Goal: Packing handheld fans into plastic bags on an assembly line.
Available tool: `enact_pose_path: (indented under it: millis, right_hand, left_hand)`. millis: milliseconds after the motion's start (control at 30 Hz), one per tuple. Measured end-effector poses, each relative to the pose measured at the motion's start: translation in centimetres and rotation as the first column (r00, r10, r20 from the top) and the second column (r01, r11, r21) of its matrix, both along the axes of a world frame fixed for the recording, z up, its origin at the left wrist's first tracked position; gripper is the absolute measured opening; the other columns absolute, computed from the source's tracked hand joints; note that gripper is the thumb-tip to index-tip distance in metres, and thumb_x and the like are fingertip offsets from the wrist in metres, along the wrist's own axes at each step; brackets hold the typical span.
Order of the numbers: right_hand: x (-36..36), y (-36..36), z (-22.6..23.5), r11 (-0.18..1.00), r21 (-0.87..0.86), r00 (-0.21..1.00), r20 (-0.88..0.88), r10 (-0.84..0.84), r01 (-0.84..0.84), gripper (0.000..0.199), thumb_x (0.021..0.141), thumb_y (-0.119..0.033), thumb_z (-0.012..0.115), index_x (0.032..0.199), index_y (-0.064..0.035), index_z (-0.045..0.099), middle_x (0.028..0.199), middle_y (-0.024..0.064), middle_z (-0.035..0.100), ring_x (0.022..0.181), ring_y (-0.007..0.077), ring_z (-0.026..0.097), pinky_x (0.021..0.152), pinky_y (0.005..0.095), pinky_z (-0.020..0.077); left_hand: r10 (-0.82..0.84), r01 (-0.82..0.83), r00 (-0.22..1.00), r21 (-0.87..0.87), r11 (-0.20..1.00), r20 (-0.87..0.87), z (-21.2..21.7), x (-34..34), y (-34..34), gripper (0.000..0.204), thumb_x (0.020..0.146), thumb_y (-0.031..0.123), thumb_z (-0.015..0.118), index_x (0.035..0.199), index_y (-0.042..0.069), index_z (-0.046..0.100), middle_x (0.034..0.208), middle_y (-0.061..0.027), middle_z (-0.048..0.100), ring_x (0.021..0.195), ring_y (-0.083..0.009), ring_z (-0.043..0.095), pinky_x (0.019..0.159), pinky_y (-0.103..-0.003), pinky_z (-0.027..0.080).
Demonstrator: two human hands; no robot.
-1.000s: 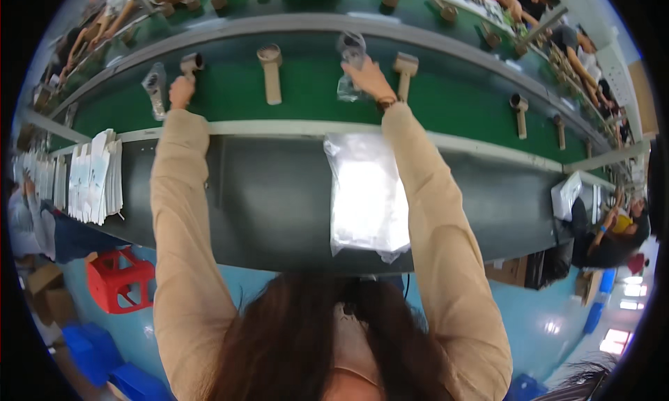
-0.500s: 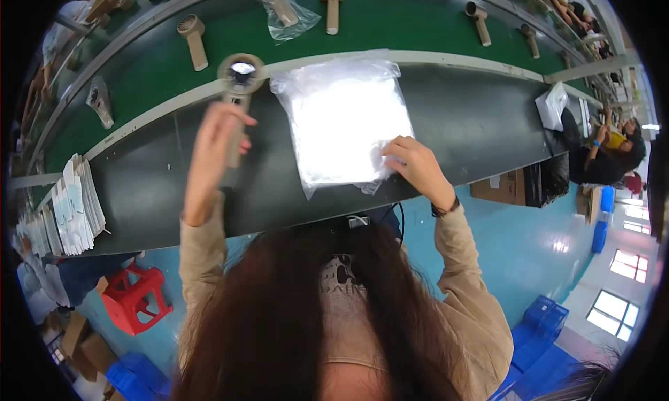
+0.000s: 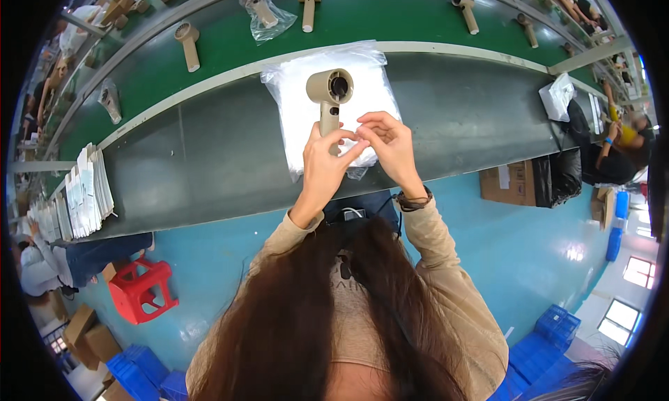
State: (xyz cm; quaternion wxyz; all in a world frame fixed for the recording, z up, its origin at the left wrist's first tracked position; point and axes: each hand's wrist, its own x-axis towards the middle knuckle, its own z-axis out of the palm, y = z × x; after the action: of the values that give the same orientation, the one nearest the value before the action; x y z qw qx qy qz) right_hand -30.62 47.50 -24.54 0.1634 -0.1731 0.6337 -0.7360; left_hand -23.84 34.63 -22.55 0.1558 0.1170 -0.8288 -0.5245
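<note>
A beige handheld fan (image 3: pixel 322 91) stands head-up over a stack of clear plastic bags (image 3: pixel 289 115) on the dark worktable. My left hand (image 3: pixel 322 171) is closed round its handle, thumb stretched toward the right. Close beside it, my right hand (image 3: pixel 394 149) has thumb and fingertips drawn together, meeting the left fingertips. Whether anything small sits in that pinch is hidden from me. The fan's round head, with a dark centre, faces right and toward me.
Beyond the worktable (image 3: pixel 474 108), a green belt (image 3: pixel 230 45) carries several similar fans (image 3: pixel 188 47), some in clear bags (image 3: pixel 268 25). Stacked white papers or flat cartons (image 3: pixel 90 192) stand at the left end. A cardboard box (image 3: pixel 509 183) and red stool (image 3: pixel 144 289) are on the floor.
My left hand has brought the fan rightward from beside the bag stack to over it. My right hand has left the stack's lower right corner and come up to the left hand.
</note>
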Motion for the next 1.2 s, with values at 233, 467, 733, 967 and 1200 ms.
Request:
enact_pose_path:
  millis: [233, 467, 733, 967, 1200]
  right_hand:
    - [-0.8, 1.0, 1.3, 0.864, 0.326, 0.835, -0.521, -0.176, 0.385, 0.019, 0.083, 0.000, 0.063, 0.101, -0.0004, 0.062, 0.080, 0.0094, 0.066, 0.072, 0.0152, 0.064, 0.066, 0.0260, 0.0495]
    - [-9.0, -1.9, 2.4, 0.991, 0.135, 0.935, -0.347, 0.070, -0.024, 0.033, 0.092, -0.029, 0.057, 0.113, -0.0032, 0.057, 0.104, 0.0090, 0.062, 0.078, 0.0156, 0.063, 0.067, 0.0265, 0.0504]
    - [-8.9, -4.1, 6.1, 0.971, 0.132, 0.958, -0.186, 0.221, -0.198, 0.055, 0.084, -0.028, 0.069, 0.127, -0.0027, 0.045, 0.103, 0.0098, 0.060, 0.083, 0.0153, 0.061, 0.072, 0.0244, 0.0519]
    - [-5.6, 3.2, 10.4, 0.985, -0.164, 0.915, -0.388, -0.115, 0.054, 0.067, 0.070, -0.020, 0.069, 0.130, -0.0047, 0.045, 0.117, 0.0088, 0.053, 0.100, 0.0174, 0.056, 0.080, 0.0285, 0.0488]
    - [-2.8, 3.9, 10.9, 0.979, 0.096, 0.827, -0.553, -0.099, 0.181, 0.074, 0.057, -0.018, 0.072, 0.126, -0.0045, 0.048, 0.103, 0.0100, 0.059, 0.091, 0.0194, 0.059, 0.083, 0.0295, 0.0465]
  left_hand:
    - [-0.028, 0.019, 0.998, 0.136, 0.991, 0.063, -0.5, -0.3, -3.2, 0.015, 0.081, 0.014, 0.070, 0.087, 0.000, 0.068, 0.100, -0.0117, 0.060, 0.087, -0.0183, 0.058, 0.079, -0.029, 0.045]
    - [-0.136, 0.133, 0.989, 0.056, 0.990, 0.061, 1.7, -0.4, -4.2, 0.014, 0.082, 0.013, 0.069, 0.087, 0.001, 0.066, 0.102, -0.0120, 0.060, 0.088, -0.0194, 0.059, 0.079, -0.030, 0.045]
    - [-0.152, 0.154, 0.988, -0.097, 0.983, 0.030, 3.8, 0.5, -4.5, 0.014, 0.082, 0.020, 0.068, 0.088, 0.007, 0.067, 0.115, -0.0141, 0.054, 0.100, -0.0301, 0.055, 0.079, -0.034, 0.045]
    - [-0.144, 0.141, 0.990, -0.175, 0.974, -0.005, 4.4, 0.3, -5.0, 0.012, 0.083, 0.017, 0.067, 0.087, 0.006, 0.065, 0.108, -0.0104, 0.052, 0.103, -0.0261, 0.048, 0.087, -0.033, 0.039]
    - [-0.180, 0.180, 0.983, -0.007, 0.984, 0.044, 3.9, 0.4, -4.2, 0.009, 0.087, 0.010, 0.061, 0.089, 0.002, 0.062, 0.089, -0.0055, 0.057, 0.079, -0.0164, 0.053, 0.071, -0.027, 0.043]
